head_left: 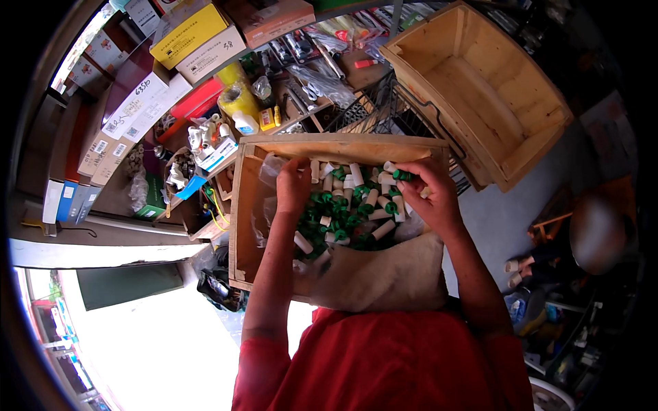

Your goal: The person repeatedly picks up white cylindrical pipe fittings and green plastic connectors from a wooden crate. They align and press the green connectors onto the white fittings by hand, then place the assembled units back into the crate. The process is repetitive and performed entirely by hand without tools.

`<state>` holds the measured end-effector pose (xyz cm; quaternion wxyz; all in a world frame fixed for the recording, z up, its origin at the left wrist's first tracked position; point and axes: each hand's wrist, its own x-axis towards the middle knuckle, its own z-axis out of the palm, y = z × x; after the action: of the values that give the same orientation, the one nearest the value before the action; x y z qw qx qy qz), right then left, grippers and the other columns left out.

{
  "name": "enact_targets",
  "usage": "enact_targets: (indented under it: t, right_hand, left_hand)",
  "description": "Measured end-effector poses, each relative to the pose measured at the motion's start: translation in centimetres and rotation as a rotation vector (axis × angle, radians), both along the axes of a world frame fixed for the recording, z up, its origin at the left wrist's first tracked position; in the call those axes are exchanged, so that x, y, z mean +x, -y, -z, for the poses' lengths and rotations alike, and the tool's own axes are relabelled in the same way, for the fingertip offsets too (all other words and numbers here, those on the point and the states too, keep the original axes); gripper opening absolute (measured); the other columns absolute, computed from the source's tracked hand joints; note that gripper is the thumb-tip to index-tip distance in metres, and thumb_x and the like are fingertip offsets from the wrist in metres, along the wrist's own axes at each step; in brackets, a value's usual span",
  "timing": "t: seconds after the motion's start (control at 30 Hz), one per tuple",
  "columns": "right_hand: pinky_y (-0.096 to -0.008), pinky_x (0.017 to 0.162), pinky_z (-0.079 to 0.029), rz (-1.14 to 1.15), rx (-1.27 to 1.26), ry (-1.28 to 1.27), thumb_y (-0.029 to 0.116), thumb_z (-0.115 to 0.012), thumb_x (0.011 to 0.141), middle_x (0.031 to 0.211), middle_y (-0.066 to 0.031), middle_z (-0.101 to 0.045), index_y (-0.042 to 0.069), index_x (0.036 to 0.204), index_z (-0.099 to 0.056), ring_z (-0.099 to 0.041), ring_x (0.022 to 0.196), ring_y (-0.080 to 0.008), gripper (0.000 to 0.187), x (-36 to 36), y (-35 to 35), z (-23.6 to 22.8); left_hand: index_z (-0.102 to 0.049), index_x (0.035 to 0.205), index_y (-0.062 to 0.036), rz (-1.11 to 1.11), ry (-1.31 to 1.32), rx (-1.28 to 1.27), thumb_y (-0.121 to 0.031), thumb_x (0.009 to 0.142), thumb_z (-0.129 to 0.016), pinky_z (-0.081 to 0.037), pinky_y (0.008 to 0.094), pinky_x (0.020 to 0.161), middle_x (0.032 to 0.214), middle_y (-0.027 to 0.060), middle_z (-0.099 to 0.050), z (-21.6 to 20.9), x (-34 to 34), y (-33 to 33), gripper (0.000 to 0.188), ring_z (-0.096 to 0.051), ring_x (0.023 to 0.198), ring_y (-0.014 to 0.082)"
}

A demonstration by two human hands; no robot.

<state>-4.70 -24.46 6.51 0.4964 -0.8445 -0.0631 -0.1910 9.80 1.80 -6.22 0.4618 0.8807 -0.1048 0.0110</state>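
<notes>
A wooden box (236, 212) in front of me holds a heap of white plastic tube pieces (382, 229) and green plastic caps (353, 221). My right hand (433, 198), over the box's right side, pinches a white tube piece with a green cap (401, 175) between thumb and fingers. At the far left of the heap is my left hand (293, 186), its fingers curled in beside an upright white tube (314, 171). Whatever those fingers hold is hidden. A beige cloth (384, 277) drapes over the box's near edge, and clear plastic film (264, 216) lines its left side.
A second wooden box (480, 85) stands tilted at the far right on a black wire rack (384, 109). Shelves at the far left carry cardboard boxes (140, 103), a yellow tape roll (238, 101) and bagged metal parts. Another person (548, 257) is at the right.
</notes>
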Motion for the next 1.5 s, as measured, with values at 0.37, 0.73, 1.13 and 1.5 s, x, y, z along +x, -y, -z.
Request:
enact_targets:
  t: [0.37,0.73,1.13,1.5]
  right_hand:
    - [-0.0231,0.057,-0.049,0.023,0.021,-0.027,0.006,-0.072,0.082,0.096,-0.0046,-0.062,0.005,0.109,-0.064,-0.061,0.064,-0.0097,0.028,-0.1,0.1,0.4]
    - [-0.0242,0.057,-0.049,0.034,0.0,-0.04,0.009,-0.073,0.082,0.094,-0.004,-0.062,0.006,0.108,-0.064,-0.061,0.062,-0.01,0.028,-0.1,-0.2,-0.1]
    - [-0.0215,0.06,-0.047,0.027,-0.023,-0.044,-0.002,-0.07,0.082,0.094,-0.0033,-0.059,0.004,0.112,-0.062,-0.057,0.065,-0.007,0.032,-0.3,-0.2,0.1]
    - [-0.0246,0.066,-0.052,0.013,-0.043,-0.065,-0.001,-0.071,0.081,0.102,-0.0064,-0.06,0.002,0.107,-0.061,-0.065,0.079,-0.0121,0.028,-0.3,-0.5,-0.3]
  left_hand:
    - [-0.058,0.114,-0.0104,0.025,-0.038,0.726,-0.031,0.076,-0.073,-0.051,0.0504,0.083,0.113,0.0162,-0.054,0.9,0.3,2.7,0.046,-0.06,0.103,0.0366]
    - [-0.064,0.097,-0.008,0.303,-0.069,0.369,-0.024,0.072,-0.073,-0.051,0.0453,0.08,0.101,0.0163,-0.061,0.8,0.0,0.6,0.031,-0.062,0.095,0.0369]
    - [-0.058,0.116,-0.0042,0.454,-0.393,-0.487,0.003,0.083,-0.067,-0.05,0.0226,0.071,0.089,0.0013,-0.066,-5.9,-7.4,5.3,0.035,-0.062,0.078,0.0065]
    - [-0.057,0.12,-0.0028,0.439,-0.406,-0.505,0.002,0.084,-0.069,-0.051,0.0237,0.075,0.097,0.0025,-0.066,-4.1,-7.2,4.7,0.039,-0.062,0.085,0.0079]
